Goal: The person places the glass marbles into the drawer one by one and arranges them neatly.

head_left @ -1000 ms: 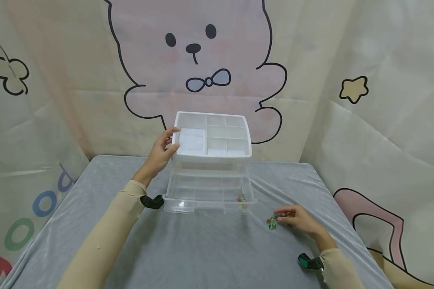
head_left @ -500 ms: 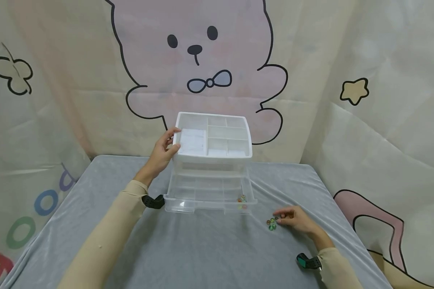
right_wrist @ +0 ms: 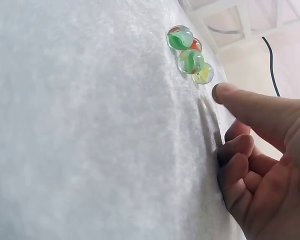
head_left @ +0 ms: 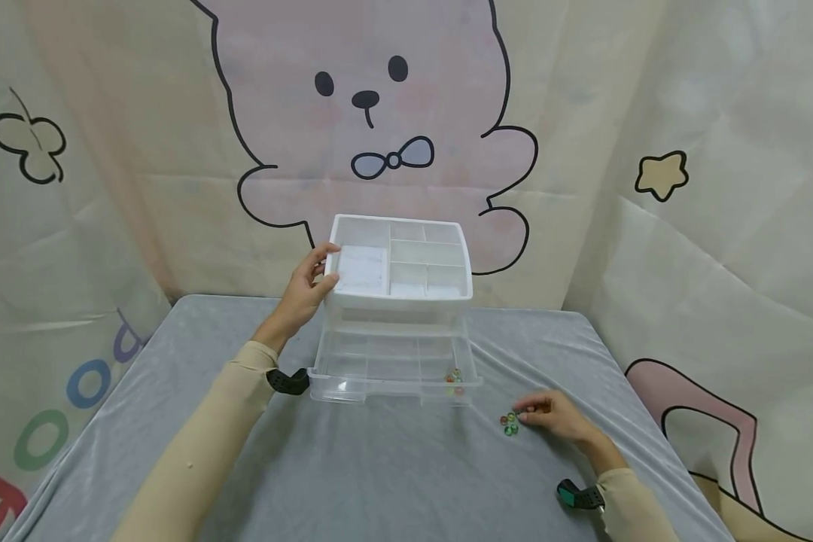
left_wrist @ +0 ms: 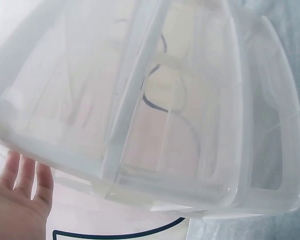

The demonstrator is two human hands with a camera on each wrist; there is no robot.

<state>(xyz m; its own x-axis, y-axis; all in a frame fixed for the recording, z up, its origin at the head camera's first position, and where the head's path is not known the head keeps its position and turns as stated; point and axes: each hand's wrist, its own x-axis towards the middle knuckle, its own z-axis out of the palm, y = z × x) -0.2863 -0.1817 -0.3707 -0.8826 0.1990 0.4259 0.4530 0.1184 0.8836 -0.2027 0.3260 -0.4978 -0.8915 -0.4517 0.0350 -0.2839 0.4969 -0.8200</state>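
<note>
A white and clear plastic storage box (head_left: 398, 295) stands on the cloth, with a divided tray (head_left: 362, 269) on top. Its clear lower drawer (head_left: 393, 388) juts toward me, and several marbles (head_left: 455, 381) lie in the drawer's right end. My left hand (head_left: 302, 292) grips the tray's left rim; fingers show at the plastic edge in the left wrist view. My right hand (head_left: 557, 416) is low at the cloth, thumb and index finger pinching a small dark marble (right_wrist: 216, 93). Just beyond the fingertips, several green, red and yellow marbles (right_wrist: 191, 61) sit in a cluster.
A grey-blue cloth (head_left: 379, 482) with soft folds covers the table. Behind it hangs a printed curtain (head_left: 583, 248) with a cartoon bear, and more printed cloth stands at both sides. A dark strap device (head_left: 580, 495) sits on the right wrist.
The right index finger has come down closer to the thumb around the dark marble. The left hand keeps its hold on the tray rim. The head view has shifted slightly.
</note>
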